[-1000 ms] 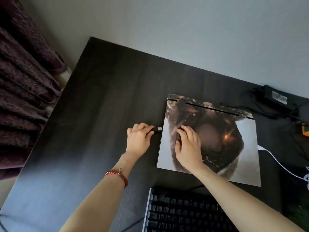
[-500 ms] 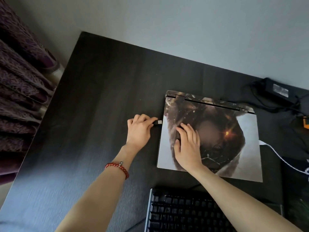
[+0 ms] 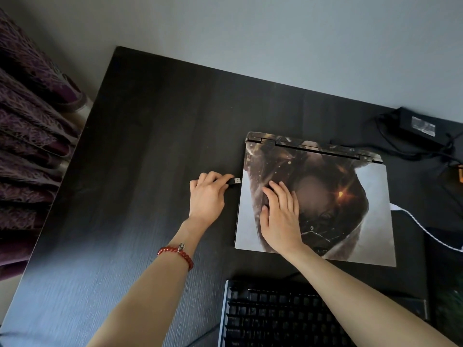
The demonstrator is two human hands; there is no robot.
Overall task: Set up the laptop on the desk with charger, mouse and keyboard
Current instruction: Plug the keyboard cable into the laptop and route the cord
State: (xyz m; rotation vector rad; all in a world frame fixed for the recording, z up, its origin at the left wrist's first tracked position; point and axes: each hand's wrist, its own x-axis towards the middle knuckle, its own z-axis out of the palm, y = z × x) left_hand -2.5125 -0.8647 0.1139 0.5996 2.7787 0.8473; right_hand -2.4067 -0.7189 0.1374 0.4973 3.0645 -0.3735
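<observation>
Pinched between your left hand's (image 3: 208,196) thumb and fingers is a USB plug (image 3: 234,182), its metal tip pointing at the laptop's (image 3: 370,221) left edge and just short of it; you cannot see a port from here, so whether it is lined up is unclear. Your right hand (image 3: 280,216) lies flat and spread on the closed lid, fingers apart and holding nothing, seemingly bracing the laptop against the push.

The laptop sits lid-down on the desk (image 3: 150,146), toward the right side. The keyboard (image 3: 275,316) lies just in front of it, near you. The plug's cable is hidden under your hand, so you cannot tell whether it belongs to the keyboard or a mouse.

Behind the laptop, the charger brick (image 3: 418,126) rests at the desk's far right corner with its black cords trailing near the hinge; whether it is plugged into the laptop is not visible. A white cable (image 3: 421,226) meets the laptop's right edge.

By the look of it, you are midway: laptop and keyboard are placed, this USB is not yet seated, no mouse is in view, and the lid is unopened.
</observation>
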